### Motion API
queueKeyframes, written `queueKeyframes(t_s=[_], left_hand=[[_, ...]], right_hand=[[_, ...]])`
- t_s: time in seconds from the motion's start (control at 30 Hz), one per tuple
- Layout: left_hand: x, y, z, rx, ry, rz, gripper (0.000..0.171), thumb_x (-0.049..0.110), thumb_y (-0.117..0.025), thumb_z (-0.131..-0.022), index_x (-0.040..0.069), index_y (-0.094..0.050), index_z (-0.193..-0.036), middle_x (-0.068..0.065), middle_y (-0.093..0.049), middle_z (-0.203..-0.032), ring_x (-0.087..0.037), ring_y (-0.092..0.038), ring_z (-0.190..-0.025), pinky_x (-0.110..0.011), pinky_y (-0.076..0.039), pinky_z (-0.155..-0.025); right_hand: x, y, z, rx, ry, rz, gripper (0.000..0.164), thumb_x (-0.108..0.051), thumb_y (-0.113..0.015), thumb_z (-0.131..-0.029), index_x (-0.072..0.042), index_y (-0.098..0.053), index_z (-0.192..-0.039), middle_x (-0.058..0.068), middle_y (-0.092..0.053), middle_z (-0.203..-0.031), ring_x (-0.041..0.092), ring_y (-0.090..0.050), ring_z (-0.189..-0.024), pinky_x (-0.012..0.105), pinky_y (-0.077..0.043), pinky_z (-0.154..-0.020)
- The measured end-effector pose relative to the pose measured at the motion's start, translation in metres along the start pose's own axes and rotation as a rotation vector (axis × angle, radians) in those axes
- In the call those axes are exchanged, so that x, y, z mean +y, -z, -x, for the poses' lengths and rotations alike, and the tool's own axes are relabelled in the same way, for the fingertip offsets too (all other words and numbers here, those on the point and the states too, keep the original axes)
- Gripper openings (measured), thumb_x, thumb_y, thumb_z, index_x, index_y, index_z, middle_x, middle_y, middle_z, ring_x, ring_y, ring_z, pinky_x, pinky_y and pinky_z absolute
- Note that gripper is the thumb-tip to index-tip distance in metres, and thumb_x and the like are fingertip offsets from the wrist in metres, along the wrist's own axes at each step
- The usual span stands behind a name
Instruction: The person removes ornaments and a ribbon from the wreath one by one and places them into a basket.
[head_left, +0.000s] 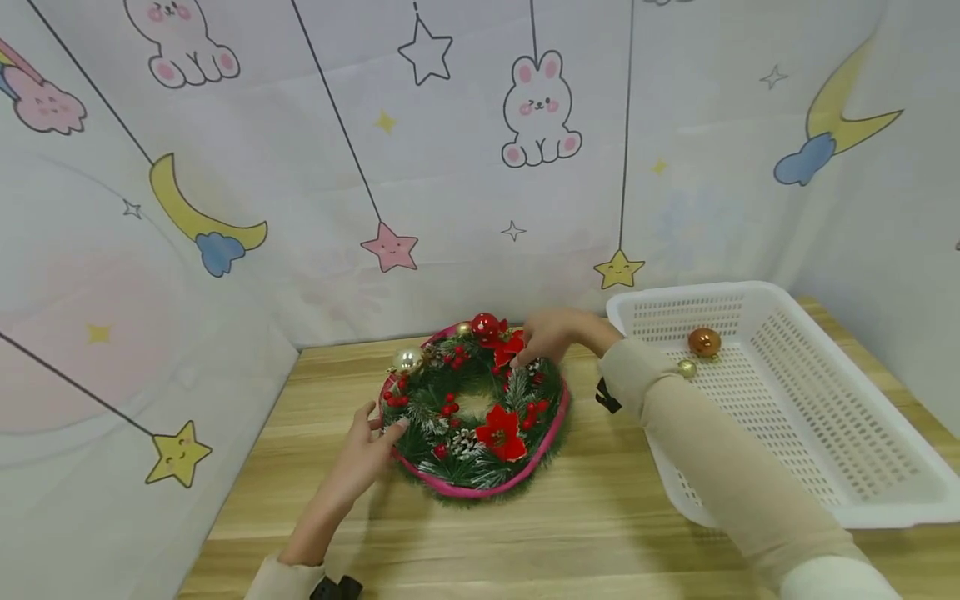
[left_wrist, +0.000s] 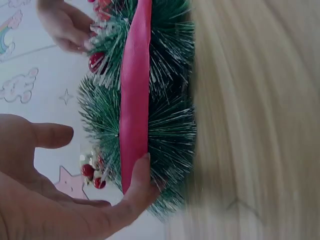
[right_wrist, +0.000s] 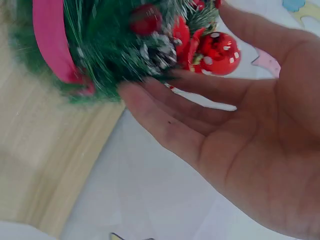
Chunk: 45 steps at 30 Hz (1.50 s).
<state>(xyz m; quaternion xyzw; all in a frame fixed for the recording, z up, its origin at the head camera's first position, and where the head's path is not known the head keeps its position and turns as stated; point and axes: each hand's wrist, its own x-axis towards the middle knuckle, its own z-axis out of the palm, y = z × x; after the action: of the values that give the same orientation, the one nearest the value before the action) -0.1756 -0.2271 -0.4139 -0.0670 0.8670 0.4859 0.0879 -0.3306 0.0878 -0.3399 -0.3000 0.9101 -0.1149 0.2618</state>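
A green Christmas wreath point(head_left: 423, 412) lies on the wooden table, with a pink ribbon point(left_wrist: 135, 100) running round its outer side. Red poinsettias point(head_left: 501, 433), berries, pine cones, a shiny red ball point(head_left: 485, 325) and a pale gold ball point(head_left: 408, 360) decorate it. My left hand point(head_left: 360, 458) is at the wreath's near left side, one fingertip touching the ribbon and the thumb spread apart. Across the far right side reaches my right hand point(head_left: 551, 333). In the right wrist view its extended fingers point(right_wrist: 165, 120) rest against the wreath's edge, near a pine cone and the red ball.
To the right stands a white perforated plastic basket point(head_left: 750, 289). Inside it lie a copper-coloured ball point(head_left: 704, 342) and a small gold ball point(head_left: 687, 368). A white curtain point(head_left: 465, 183) printed with rabbits, stars and moons hangs right behind the table point(head_left: 600, 517).
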Motion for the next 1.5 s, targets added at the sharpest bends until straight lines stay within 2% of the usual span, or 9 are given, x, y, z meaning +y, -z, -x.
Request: queueKeyframes(t_s=[0.23, 0.33, 0.43, 0.5, 0.67, 0.9, 1.1, 1.23, 1.5], left_hand=[[-0.011, 0.019, -0.016, 0.014, -0.033, -0.020, 0.077, 0.039, -0.054, -0.110, -0.001, -0.019, -0.166, -0.032, -0.037, -0.162, -0.045, -0.060, -0.130, -0.051, -0.059, -0.099], [-0.016, 0.025, -0.024, 0.036, -0.048, -0.040, 0.071, 0.038, -0.053, -0.110, 0.001, -0.026, -0.165, -0.032, -0.041, -0.160, -0.042, -0.064, -0.123, -0.049, -0.060, -0.096], [-0.019, 0.030, -0.031, 0.057, -0.061, -0.059, 0.066, 0.037, -0.051, -0.111, 0.002, -0.031, -0.163, -0.031, -0.044, -0.158, -0.042, -0.066, -0.120, -0.048, -0.061, -0.095], [-0.021, 0.032, -0.034, 0.065, -0.067, -0.059, 0.063, 0.036, -0.051, -0.112, 0.002, -0.034, -0.162, -0.032, -0.044, -0.159, -0.044, -0.065, -0.122, -0.048, -0.061, -0.096], [-0.023, 0.035, -0.032, 0.073, -0.093, -0.073, 0.063, 0.037, -0.051, -0.112, 0.002, -0.035, -0.162, -0.031, -0.040, -0.162, -0.049, -0.053, -0.140, -0.055, -0.055, -0.109], [-0.018, 0.023, 0.000, 0.156, -0.082, -0.175, 0.080, 0.038, -0.052, -0.111, -0.003, -0.012, -0.167, -0.037, -0.027, -0.164, -0.055, -0.041, -0.146, -0.065, -0.048, -0.113], [-0.005, 0.001, 0.023, 0.178, -0.084, -0.288, 0.081, 0.037, -0.056, -0.108, -0.013, -0.021, -0.160, -0.041, -0.048, -0.145, -0.050, -0.057, -0.128, -0.064, -0.054, -0.100], [0.003, -0.007, 0.020, 0.110, -0.100, -0.322, 0.078, 0.038, -0.056, -0.108, -0.012, -0.026, -0.160, -0.035, -0.059, -0.139, -0.044, -0.067, -0.112, -0.055, -0.058, -0.089], [0.013, -0.010, 0.003, 0.021, -0.169, -0.362, 0.077, 0.037, -0.053, -0.110, -0.011, -0.022, -0.162, -0.038, -0.032, -0.164, -0.055, -0.033, -0.152, -0.071, -0.039, -0.119]], right_hand=[[-0.015, -0.002, 0.011, -0.230, -0.005, -0.070, 0.064, -0.045, -0.059, -0.107, -0.021, -0.035, -0.054, -0.008, -0.026, -0.051, 0.007, -0.021, -0.049, 0.023, -0.031, -0.054], [-0.022, -0.005, 0.019, -0.252, -0.006, -0.082, 0.057, -0.046, -0.060, -0.107, -0.018, -0.047, -0.059, -0.007, -0.050, -0.059, 0.006, -0.045, -0.052, 0.020, -0.049, -0.061], [-0.030, -0.009, 0.025, -0.254, -0.015, -0.064, 0.047, -0.047, -0.061, -0.106, -0.010, -0.068, -0.079, 0.002, -0.075, -0.088, 0.017, -0.075, -0.078, 0.027, -0.064, -0.078], [-0.035, -0.011, 0.028, -0.271, -0.019, -0.071, 0.047, -0.048, -0.061, -0.105, -0.004, -0.074, -0.095, 0.008, -0.079, -0.104, 0.026, -0.079, -0.096, 0.032, -0.066, -0.085], [-0.042, -0.012, 0.035, -0.294, 0.006, -0.054, 0.051, -0.048, -0.060, -0.106, -0.001, -0.074, -0.095, 0.009, -0.079, -0.108, 0.031, -0.078, -0.105, 0.032, -0.066, -0.086], [-0.032, -0.009, 0.043, -0.227, -0.019, -0.042, 0.045, -0.044, -0.059, -0.108, -0.014, -0.061, -0.073, 0.005, -0.072, -0.087, 0.019, -0.070, -0.086, 0.029, -0.062, -0.076], [-0.027, -0.014, 0.046, -0.242, -0.038, -0.016, 0.039, -0.046, -0.062, -0.105, -0.012, -0.075, -0.121, 0.013, -0.076, -0.123, 0.030, -0.074, -0.112, 0.039, -0.066, -0.089], [-0.027, -0.016, 0.052, -0.255, -0.042, -0.031, 0.039, -0.045, -0.062, -0.105, -0.014, -0.075, -0.125, 0.013, -0.075, -0.125, 0.028, -0.074, -0.112, 0.044, -0.067, -0.089], [-0.028, -0.022, 0.063, -0.254, -0.055, -0.086, 0.033, -0.045, -0.066, -0.103, -0.018, -0.077, -0.119, 0.006, -0.076, -0.124, 0.024, -0.075, -0.107, 0.043, -0.068, -0.079]])
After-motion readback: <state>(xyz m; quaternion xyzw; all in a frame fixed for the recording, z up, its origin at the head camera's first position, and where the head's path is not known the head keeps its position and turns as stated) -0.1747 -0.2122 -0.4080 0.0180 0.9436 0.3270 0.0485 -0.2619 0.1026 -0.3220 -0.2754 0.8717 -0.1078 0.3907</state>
